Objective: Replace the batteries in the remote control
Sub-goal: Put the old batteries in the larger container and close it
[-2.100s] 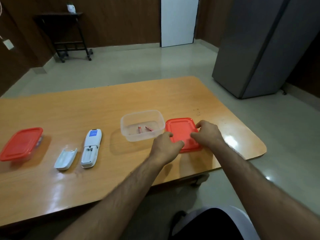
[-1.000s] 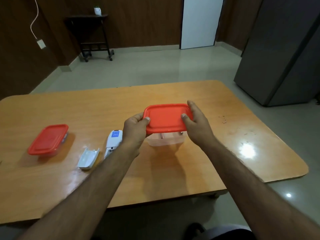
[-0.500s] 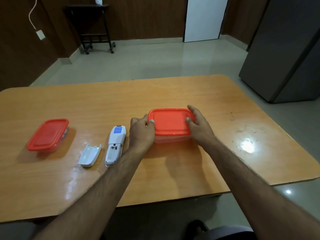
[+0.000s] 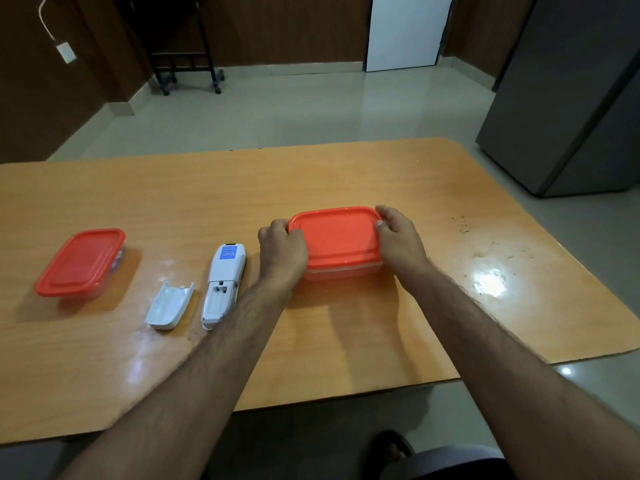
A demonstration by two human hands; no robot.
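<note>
A clear plastic box with a red lid [image 4: 337, 239] stands on the wooden table [image 4: 207, 188]. My left hand [image 4: 282, 254] grips the lid's left edge and my right hand [image 4: 400, 239] grips its right edge, both pressing on it. The batteries inside are hidden by the lid. To the left lies the white remote control [image 4: 225, 284], face down, its battery bay open and bare. Its white battery cover [image 4: 169, 304] lies loose beside it, inner side up.
A second clear box with a red lid [image 4: 81, 261] stands at the table's left end. A grey cabinet [image 4: 571, 98] stands on the floor at the right. A black trolley [image 4: 183, 46] is by the far wall.
Both hands picked the red lid up from the table, carried it left over the clear box and set it down on the box. It now covers the batteries.
</note>
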